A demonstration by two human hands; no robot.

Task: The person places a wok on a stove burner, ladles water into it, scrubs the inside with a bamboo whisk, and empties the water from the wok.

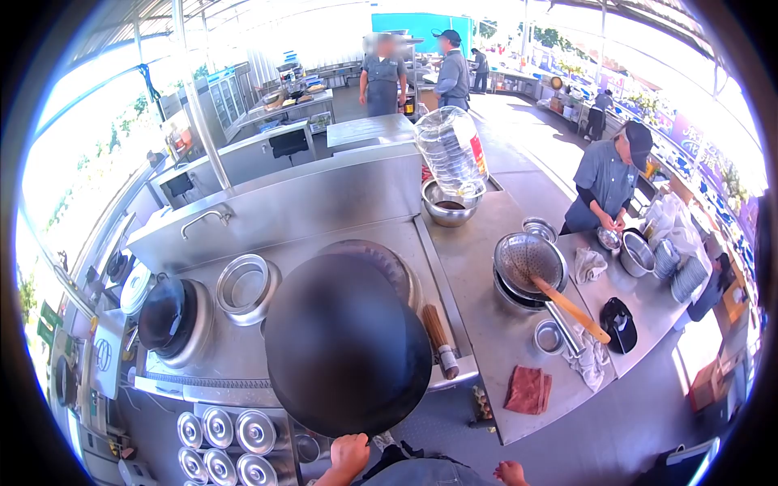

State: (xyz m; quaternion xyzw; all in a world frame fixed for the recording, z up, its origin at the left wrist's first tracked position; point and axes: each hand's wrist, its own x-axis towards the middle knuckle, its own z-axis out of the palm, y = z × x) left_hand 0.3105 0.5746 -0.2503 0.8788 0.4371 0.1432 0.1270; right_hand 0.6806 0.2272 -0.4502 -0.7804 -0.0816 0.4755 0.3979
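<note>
My left hand point(348, 455) is closed round the near edge of a big black wok point(348, 340), where its handle is hidden by the fingers. The wok is raised and tilted above the steel stove point(235, 348), large in view and partly blurred. Behind it the ring of a burner point(381, 255) shows in part. At the bottom edge, my right hand point(510, 472) hangs apart from everything, with its fingers loosely bent and nothing seen in them. To the right of the wok lies a bamboo wok brush point(438, 340) on the stove's edge.
A second wok point(168, 314) and a steel pot point(245, 285) occupy the stove's left. On the right-hand table are a strainer point(527, 263), a wooden-handled tool point(575, 312), a brown cloth point(528, 389) and a black cap point(618, 326). A co-worker point(604, 178) stands beyond. Lids point(256, 432) lie below left.
</note>
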